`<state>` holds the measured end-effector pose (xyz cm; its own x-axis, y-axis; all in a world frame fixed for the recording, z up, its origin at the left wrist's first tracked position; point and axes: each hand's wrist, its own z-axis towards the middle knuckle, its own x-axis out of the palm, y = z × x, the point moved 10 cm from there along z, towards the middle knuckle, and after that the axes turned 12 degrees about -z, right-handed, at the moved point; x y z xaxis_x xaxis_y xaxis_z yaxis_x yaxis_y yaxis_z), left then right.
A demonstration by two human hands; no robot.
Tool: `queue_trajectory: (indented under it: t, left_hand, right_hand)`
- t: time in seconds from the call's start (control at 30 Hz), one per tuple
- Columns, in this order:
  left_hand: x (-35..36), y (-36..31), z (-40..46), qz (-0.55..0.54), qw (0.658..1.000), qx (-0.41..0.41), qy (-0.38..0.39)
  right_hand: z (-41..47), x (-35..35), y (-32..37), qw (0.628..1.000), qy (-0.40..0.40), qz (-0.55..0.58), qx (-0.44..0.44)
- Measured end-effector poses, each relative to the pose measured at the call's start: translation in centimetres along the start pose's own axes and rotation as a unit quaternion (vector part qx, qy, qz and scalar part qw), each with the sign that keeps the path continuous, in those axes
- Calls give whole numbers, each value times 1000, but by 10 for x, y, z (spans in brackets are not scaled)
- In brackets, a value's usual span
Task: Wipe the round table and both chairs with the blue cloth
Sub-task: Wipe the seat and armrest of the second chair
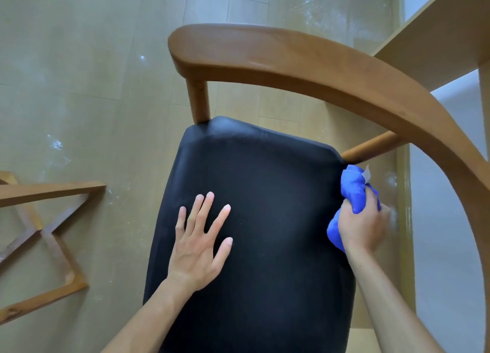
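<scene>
Both forearms reach in from the bottom edge over a wooden armchair (313, 68) with a black padded seat (254, 220). One flat, spread left hand (198, 244) rests on the seat, holding nothing, probably steadying it. At the seat's right edge, the right hand (363, 222) has a closed grip on the bunched blue cloth (352, 190), pressed just below the rear spindle. Soft and light, the cloth should mould into that seam when held in a wad; the leather-like seat looks smooth and likely slippery. Pale, scuffed wood-look flooring (79, 87) surrounds the chair, crossed wooden legs (45, 228) stand left, and a light wooden shelf (437, 34) sits upper right.
</scene>
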<state>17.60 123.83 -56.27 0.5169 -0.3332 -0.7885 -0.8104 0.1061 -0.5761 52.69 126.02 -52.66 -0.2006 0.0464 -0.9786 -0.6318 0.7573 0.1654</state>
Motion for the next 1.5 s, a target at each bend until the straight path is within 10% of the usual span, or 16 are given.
queue_trajectory:
  t: [0.23, 0.6, 0.73, 0.87, 1.03, 1.37, 1.5]
  left_hand:
    - [-36, 15, -12, -119, 989, -49, -66]
    - [-50, 76, -85, -152, 965, -200, -73]
    - [-47, 83, -94, -154, 958, -233, -67]
    - [-40, 93, -102, -155, 950, -264, -63]
    - [-32, 97, -112, -187, 939, -278, -78]
    - [-73, 111, -107, -285, 875, -324, -219]
    - [-86, 94, -81, -186, 936, -265, -143]
  right_hand:
    - [-178, 37, 117, 969, 60, 28, -237]
    - [-266, 39, 120, 702, 141, -65, -695]
    - [-148, 12, 120, 806, 51, -42, -589]
    - [-38, 12, 120, 953, 18, -55, -299]
    - [-70, 34, 189, 960, 18, -32, -277]
    - [-337, 62, 147, 756, 143, -53, -637]
    - [-362, 56, 88, 641, 160, -75, -747]
